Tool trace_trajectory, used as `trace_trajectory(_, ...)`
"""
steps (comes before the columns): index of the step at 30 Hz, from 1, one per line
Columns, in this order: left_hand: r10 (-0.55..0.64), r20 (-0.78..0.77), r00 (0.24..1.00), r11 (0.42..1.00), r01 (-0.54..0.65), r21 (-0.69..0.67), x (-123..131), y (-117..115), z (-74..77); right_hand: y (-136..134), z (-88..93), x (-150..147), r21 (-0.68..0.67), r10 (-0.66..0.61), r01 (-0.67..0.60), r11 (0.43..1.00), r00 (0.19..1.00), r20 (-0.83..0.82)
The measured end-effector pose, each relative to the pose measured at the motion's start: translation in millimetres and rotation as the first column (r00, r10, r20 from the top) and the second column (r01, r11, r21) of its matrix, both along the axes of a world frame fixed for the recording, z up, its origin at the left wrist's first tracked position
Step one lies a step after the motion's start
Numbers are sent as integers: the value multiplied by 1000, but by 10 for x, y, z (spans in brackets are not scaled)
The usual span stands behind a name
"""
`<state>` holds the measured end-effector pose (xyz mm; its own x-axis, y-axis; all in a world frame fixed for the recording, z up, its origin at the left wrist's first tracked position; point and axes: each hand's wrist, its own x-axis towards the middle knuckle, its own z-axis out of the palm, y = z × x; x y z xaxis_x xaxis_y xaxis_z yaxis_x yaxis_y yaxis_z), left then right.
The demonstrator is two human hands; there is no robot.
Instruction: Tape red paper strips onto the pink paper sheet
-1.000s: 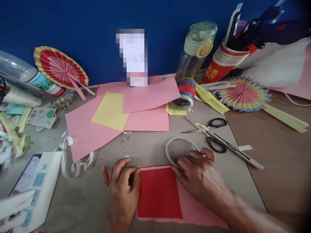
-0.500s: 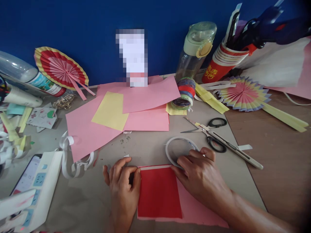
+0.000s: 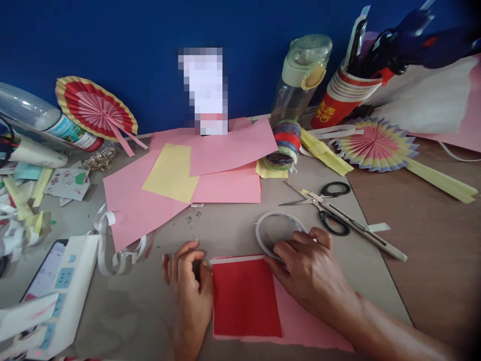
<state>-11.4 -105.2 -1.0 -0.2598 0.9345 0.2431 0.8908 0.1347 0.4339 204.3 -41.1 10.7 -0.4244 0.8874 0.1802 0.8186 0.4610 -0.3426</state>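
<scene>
A square of red paper (image 3: 246, 298) lies on a larger pink sheet (image 3: 304, 326) at the near edge of the desk. Along the red paper's top edge runs a narrow white strip of tape (image 3: 236, 260). My right hand (image 3: 306, 268) grips a thin roll of double-sided tape (image 3: 259, 233), its thumb at the strip's right end by the paper's corner. Just left of the red paper is my left hand (image 3: 191, 291), fingers loosely bent and apart, with nothing in them.
Open scissors (image 3: 313, 198) and a box cutter (image 3: 364, 230) lie to the right. Pink sheets (image 3: 225, 188) and a yellow piece (image 3: 169, 173) are spread behind. A power strip (image 3: 71, 296) stands at left; a bottle (image 3: 300, 80) and stacked red cups (image 3: 334, 100) stand at the back.
My left hand has drawn slightly left, off the red paper's upper left corner, its thumb now apart from it. My right hand and the tape roll have hardly moved.
</scene>
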Motion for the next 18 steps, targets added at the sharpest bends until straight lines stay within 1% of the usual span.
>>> trace_trajectory(4, -3, 105, 994, 998, -5, 69, -30, -17, 7, -3, -12, 7, -9, -2, 2, 1000, 1000, 4)
trace_trajectory(6, -11, 130, 991, 996, 0, 84, -36, -27, 11, -1, -9, 12, -12, 1, -1, 1000, 1000, 8)
trace_trajectory(9, -37, 85, 996, 995, 29, 94, -28, -30, 24, 2, -1, 21, -20, 5, -5, 1000, 1000, 6)
trace_trajectory(13, -74, 19, 997, 995, 72, 74, -13, -30, 48, -13, 15, 40, -28, 18, -20, 999, 998, -57)
trace_trajectory(15, -85, 13, 996, 994, 84, 76, -8, -33, 60, -27, 36, 45, -19, 28, -30, 999, 994, -106)
trace_trajectory(18, -105, 36, 994, 988, 100, 121, -4, -40, 71, -50, 95, 43, 5, 56, -56, 998, 979, -195)
